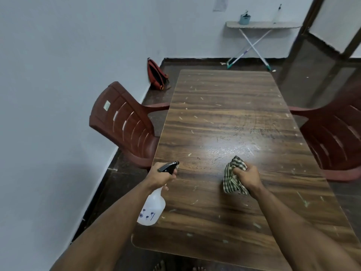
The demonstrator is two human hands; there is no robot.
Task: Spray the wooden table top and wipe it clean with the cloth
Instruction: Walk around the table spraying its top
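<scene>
left hand (163, 176): seen nearest, with the forearms; fingers are curled round the neck and black trigger head of the spray bottle (151, 207), which is held over the table's left edge, nozzle aimed toward the middle.
right hand (247, 177): closed in a fist on the checked cloth (233, 178); the bunched cloth is held low at the table top, though contact cannot be told for sure.
wooden table top (224, 114): a shiny, seemingly wet patch is seen just beyond the hands; pale flecks and crumbs are scattered across the far half.
risk, overspray: with the bottle kept so near the edge, mist could be thrown onto the left chair (125, 124) or the floor.
risk, smearing: with the cloth kept bunched, little surface is offered, so grit may be dragged about, not lifted.
risk, debris: crumbs may be swept onto the right chair (336, 141).
risk, reach: the far end may be left unwiped.
</scene>
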